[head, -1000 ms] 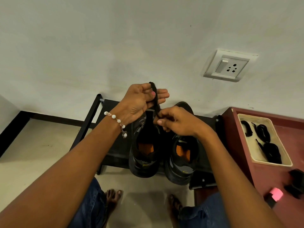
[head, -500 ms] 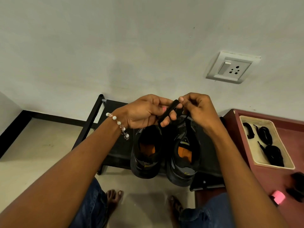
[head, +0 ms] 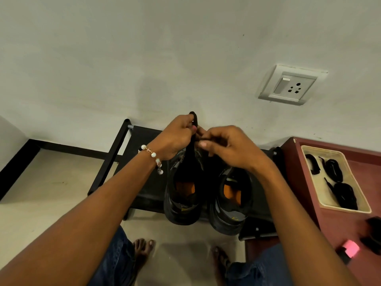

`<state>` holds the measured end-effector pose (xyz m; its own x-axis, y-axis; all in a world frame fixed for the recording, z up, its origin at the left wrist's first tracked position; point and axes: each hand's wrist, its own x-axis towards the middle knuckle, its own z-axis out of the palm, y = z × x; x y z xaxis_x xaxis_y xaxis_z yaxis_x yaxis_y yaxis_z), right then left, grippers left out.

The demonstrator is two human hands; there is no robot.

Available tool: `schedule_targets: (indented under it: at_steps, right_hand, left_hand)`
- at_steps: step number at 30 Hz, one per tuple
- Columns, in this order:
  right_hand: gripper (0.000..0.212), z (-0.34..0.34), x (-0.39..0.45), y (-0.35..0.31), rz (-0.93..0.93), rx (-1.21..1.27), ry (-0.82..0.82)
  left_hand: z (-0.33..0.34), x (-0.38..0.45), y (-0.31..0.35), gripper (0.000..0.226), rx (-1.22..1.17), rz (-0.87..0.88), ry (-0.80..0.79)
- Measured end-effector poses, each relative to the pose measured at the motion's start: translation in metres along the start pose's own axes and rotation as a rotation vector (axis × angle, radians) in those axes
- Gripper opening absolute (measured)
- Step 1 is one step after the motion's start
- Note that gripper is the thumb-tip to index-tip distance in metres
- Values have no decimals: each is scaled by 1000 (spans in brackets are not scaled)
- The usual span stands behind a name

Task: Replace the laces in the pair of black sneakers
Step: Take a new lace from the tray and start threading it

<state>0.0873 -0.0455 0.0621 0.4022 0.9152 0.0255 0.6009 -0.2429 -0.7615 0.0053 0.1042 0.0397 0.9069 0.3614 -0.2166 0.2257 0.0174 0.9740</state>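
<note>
Two black sneakers with orange insoles stand side by side on a low black rack [head: 142,162]: the left sneaker [head: 182,195] and the right sneaker [head: 233,205]. Above the left sneaker, my left hand [head: 177,137] grips a black lace [head: 193,122] that loops over its fingers and hangs down toward the shoe. My right hand [head: 224,145] pinches the same lace just beside the left hand, fingers curled. The sneakers' toes and eyelets are hidden behind my hands.
A cream tray [head: 321,201] with several coiled black laces [head: 344,195] sits on a dark red cabinet [head: 338,230] at the right. A pink-lit device [head: 349,247] lies near its front. A wall socket [head: 288,85] is above. My bare feet [head: 144,250] are below the rack.
My hands have come together over the left sneaker. The lace, held slanting between both hands half a second ago, is now looped up over my left fingers again.
</note>
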Motion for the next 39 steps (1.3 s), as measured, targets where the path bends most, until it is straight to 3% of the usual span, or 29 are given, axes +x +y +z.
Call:
schedule_targets:
  at_steps: [4,9,12,15,19,24,28,30,32,35,39]
  right_hand:
    - [8,-18,-4,12,54,232,343]
    - [12,-21,-3,28,200,272,567]
    - [19,-18,-1,37,277,207,487]
    - [22,-11,-1,35,277,70,293]
    - [14,3,3,26,229,-181,24]
    - [18,11,4,16,110,-255,-146]
    - [13,13,3,4,29,-176,-211]
    - [12,12,2,0,23,-108,-226]
    - [13,7,0,-2,21,-55,-172]
    - [13,-7,-2,3,50,54,40]
    - [8,-22,-6,13,56,156,318]
  left_hand:
    - [6,-11,6,33,20,-31,-285]
    - [11,-13,11,34,-266,-96,-404]
    - [10,-12,14,36,-400,-69,-471]
    - [6,-10,14,37,-554,-17,-445]
    - [-1,-6,17,36,-735,54,-329]
    - [-8,-1,18,35,-809,179,-113]
    - [-8,3,13,27,-610,232,129]
    - [-5,3,10,22,-434,241,162]
    - [-2,2,7,22,-256,221,120]
    - [1,2,1,25,-41,132,-2]
    - [4,-5,2,33,47,43,-263]
